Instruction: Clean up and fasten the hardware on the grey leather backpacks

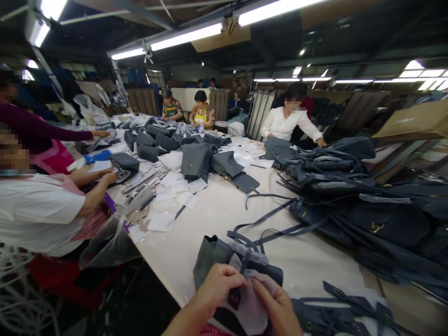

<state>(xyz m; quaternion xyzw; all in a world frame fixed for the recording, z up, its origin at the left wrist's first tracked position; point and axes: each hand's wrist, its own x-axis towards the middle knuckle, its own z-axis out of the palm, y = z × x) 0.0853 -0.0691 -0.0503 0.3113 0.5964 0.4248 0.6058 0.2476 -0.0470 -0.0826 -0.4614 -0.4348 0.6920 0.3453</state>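
Note:
My left hand point(217, 285) and my right hand point(276, 305) are both closed on a dark grey-blue bag point(213, 256) at the near edge of the white table point(217, 219). Between my fingers is a pale pink sheet of paper or lining point(250, 308) at the bag's mouth, with a small dark tag against it. The left fingers pinch the bag's edge; the right thumb presses the pale sheet. A clear wrapped handle sits on top of the bag. Navy straps point(266, 228) trail from it across the table.
A heap of navy bags point(367, 200) fills the right side. More grey bags point(196, 156) and white paper sheets point(175, 186) lie further along. Other people sit around the table: two at the left point(42, 205), one in white at the far right point(287, 123), two at the far end.

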